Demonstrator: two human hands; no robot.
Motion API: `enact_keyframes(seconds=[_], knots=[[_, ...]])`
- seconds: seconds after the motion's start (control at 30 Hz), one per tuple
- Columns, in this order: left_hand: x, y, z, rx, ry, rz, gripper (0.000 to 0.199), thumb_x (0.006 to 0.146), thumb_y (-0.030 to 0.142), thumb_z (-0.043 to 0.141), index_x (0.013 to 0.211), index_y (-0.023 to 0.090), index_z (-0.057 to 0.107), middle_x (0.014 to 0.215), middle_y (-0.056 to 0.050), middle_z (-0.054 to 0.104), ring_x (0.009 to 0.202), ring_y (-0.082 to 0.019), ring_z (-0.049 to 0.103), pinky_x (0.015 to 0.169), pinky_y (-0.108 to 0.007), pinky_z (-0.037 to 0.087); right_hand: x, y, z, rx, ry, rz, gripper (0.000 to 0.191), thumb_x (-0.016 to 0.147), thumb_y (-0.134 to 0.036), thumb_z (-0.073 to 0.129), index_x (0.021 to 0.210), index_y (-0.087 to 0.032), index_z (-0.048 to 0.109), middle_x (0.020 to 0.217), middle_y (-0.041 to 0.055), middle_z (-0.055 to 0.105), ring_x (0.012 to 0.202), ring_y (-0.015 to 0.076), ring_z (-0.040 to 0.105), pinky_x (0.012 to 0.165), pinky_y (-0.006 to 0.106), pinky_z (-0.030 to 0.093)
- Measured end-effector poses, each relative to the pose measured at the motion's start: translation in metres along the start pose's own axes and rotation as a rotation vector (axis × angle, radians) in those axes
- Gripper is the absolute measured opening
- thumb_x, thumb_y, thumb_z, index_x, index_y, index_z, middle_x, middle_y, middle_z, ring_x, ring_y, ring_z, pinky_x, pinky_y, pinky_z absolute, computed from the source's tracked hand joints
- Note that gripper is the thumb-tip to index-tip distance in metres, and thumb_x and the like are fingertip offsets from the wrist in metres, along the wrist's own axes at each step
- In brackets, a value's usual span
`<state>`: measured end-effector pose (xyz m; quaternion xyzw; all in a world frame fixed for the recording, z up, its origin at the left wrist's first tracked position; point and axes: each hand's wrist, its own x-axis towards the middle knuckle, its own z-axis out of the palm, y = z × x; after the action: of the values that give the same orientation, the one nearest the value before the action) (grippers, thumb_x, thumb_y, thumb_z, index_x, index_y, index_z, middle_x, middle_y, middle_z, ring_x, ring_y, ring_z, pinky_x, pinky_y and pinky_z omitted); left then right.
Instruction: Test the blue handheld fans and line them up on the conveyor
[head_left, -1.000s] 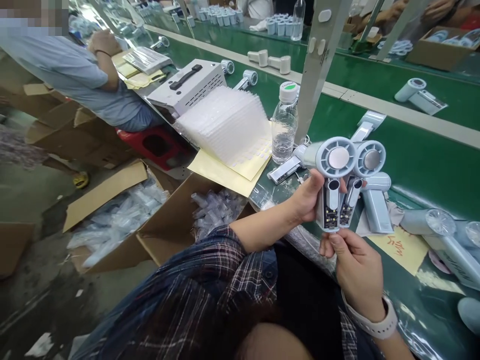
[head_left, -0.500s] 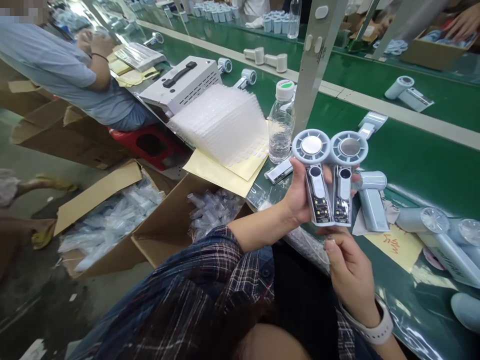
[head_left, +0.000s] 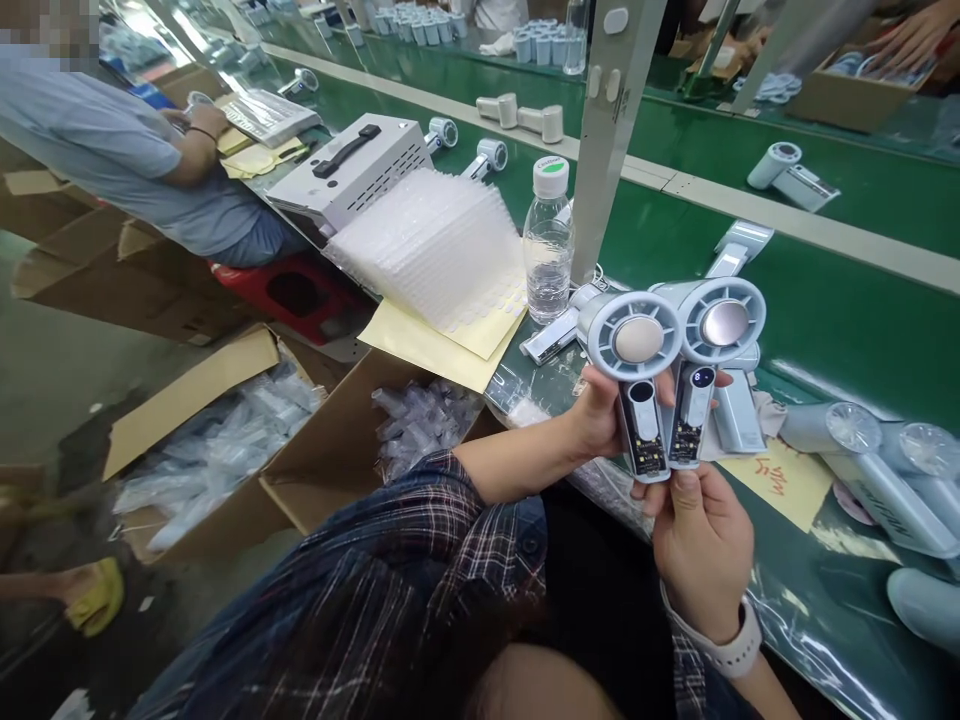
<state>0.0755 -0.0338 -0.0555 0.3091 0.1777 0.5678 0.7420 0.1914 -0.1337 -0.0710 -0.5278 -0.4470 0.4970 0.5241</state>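
Observation:
Two light-blue handheld fans stand side by side in my left hand (head_left: 600, 420), whose fingers wrap around their handles from behind. The left fan (head_left: 637, 340) and the right fan (head_left: 724, 322) turn their round grilles with silver centres toward me. Bare circuit boards show in both open handles, and the small round display on the right fan is lit. My right hand (head_left: 705, 550) pinches the bottom end of the right fan's handle, thumb in front; its other fingertips lie under the left fan's lower end. A white band circles the right wrist.
Left of the fans stand a water bottle (head_left: 549, 245) and a stack of bubble-wrap bags (head_left: 435, 245). More fans (head_left: 855, 430) lie on the right by a yellow note (head_left: 780, 485). Cardboard boxes (head_left: 300, 490) of plastic parts sit below left. A co-worker (head_left: 142, 150) sits beyond; a post (head_left: 611, 130) rises ahead.
Both fans have tipped and come nearer to me, with their heads lower and larger in view. The right fan's display has lit up. My right hand has closed on the handle's bottom end.

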Motion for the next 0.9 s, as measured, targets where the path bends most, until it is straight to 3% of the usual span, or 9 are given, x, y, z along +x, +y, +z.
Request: enact_keyframes(seconds=[0.13, 0.27, 0.33, 0.43, 0.53, 0.67, 0.77, 0.83, 0.9], knots=[[0.003, 0.005, 0.002, -0.036, 0.089, 0.061, 0.095, 0.037, 0.112, 0.069, 0.059, 0.021, 0.05, 0.11, -0.016, 0.078, 0.138, -0.044, 0.064, 0.102, -0.05, 0.063, 0.001, -0.005, -0.014, -0.286, -0.085, -0.202, 0.042, 0.108, -0.053, 0.056, 0.079, -0.024, 0.061, 0.079, 0.0038, 0.065, 0.08, 0.0222, 0.069, 0.074, 0.035, 0.056], [0.004, 0.025, -0.005, -0.048, 0.289, 0.154, 0.09, 0.055, 0.11, 0.066, 0.07, 0.021, 0.055, 0.121, -0.014, 0.076, 0.148, -0.044, 0.057, 0.105, -0.054, 0.062, 0.009, -0.017, -0.049, -0.604, -0.303, -0.448, 0.046, 0.104, -0.052, 0.058, 0.069, -0.024, 0.067, 0.126, 0.0131, 0.074, 0.119, 0.0327, 0.071, 0.097, 0.046, 0.057], [0.002, 0.032, -0.01, -0.04, 0.267, 0.116, 0.087, 0.059, 0.107, 0.066, 0.071, 0.021, 0.059, 0.12, -0.013, 0.077, 0.147, -0.044, 0.058, 0.104, -0.054, 0.063, 0.027, -0.022, -0.072, -0.784, -0.111, -0.343, 0.043, 0.104, -0.057, 0.055, 0.083, -0.026, 0.077, 0.118, 0.0132, 0.079, 0.109, 0.0334, 0.075, 0.094, 0.048, 0.057], [-0.006, 0.03, -0.017, -0.01, 0.057, -0.064, 0.087, 0.051, 0.105, 0.074, 0.065, 0.02, 0.06, 0.109, -0.015, 0.079, 0.138, -0.044, 0.066, 0.102, -0.052, 0.065, 0.071, -0.019, -0.097, -0.994, 0.252, -0.086, 0.04, 0.105, -0.045, 0.051, 0.123, -0.022, 0.078, 0.078, 0.0084, 0.076, 0.076, 0.0304, 0.073, 0.082, 0.047, 0.055], [-0.014, 0.017, -0.021, 0.011, -0.077, -0.242, 0.089, 0.046, 0.105, 0.075, 0.064, 0.019, 0.061, 0.099, -0.017, 0.08, 0.123, -0.041, 0.074, 0.095, -0.048, 0.067, 0.107, -0.012, -0.1, -1.141, 0.183, -0.013, 0.03, 0.093, -0.025, 0.061, 0.113, -0.018, 0.083, 0.068, 0.0082, 0.071, 0.069, 0.0298, 0.068, 0.079, 0.045, 0.051], [-0.019, 0.002, -0.024, -0.042, -0.139, -0.357, 0.089, 0.051, 0.104, 0.073, 0.07, 0.018, 0.064, 0.097, -0.017, 0.081, 0.103, -0.034, 0.08, 0.082, -0.04, 0.067, 0.1, -0.021, -0.09, -1.114, 0.286, -0.121, 0.024, 0.094, -0.029, 0.062, 0.097, -0.018, 0.083, 0.085, 0.014, 0.076, 0.086, 0.0335, 0.072, 0.084, 0.049, 0.053], [-0.021, -0.004, -0.025, -0.115, -0.227, -0.427, 0.086, 0.055, 0.099, 0.078, 0.072, 0.015, 0.068, 0.095, -0.015, 0.081, 0.096, -0.028, 0.08, 0.082, -0.036, 0.067, 0.069, -0.042, -0.082, -0.861, 0.415, -0.389, 0.022, 0.097, -0.041, 0.07, 0.098, -0.022, 0.082, 0.121, 0.0145, 0.076, 0.112, 0.0345, 0.072, 0.1, 0.053, 0.055], [-0.022, -0.009, -0.025, -0.15, -0.294, -0.491, 0.085, 0.053, 0.096, 0.082, 0.071, 0.014, 0.07, 0.092, -0.014, 0.08, 0.091, -0.024, 0.078, 0.085, -0.034, 0.068, 0.056, -0.053, -0.077, -0.594, 0.301, -0.517, 0.014, 0.092, -0.04, 0.081, 0.093, -0.027, 0.081, 0.141, 0.0092, 0.071, 0.126, 0.0326, 0.069, 0.112, 0.054, 0.053], [-0.024, -0.014, -0.024, -0.165, -0.346, -0.56, 0.088, 0.049, 0.097, 0.083, 0.072, 0.013, 0.071, 0.087, -0.013, 0.079, 0.085, -0.022, 0.077, 0.08, -0.031, 0.068, 0.053, -0.056, -0.074, -0.306, 0.056, -0.443, 0.009, 0.092, -0.038, 0.083, 0.095, -0.03, 0.079, 0.147, 0.0047, 0.069, 0.134, 0.0314, 0.068, 0.116, 0.055, 0.053]])
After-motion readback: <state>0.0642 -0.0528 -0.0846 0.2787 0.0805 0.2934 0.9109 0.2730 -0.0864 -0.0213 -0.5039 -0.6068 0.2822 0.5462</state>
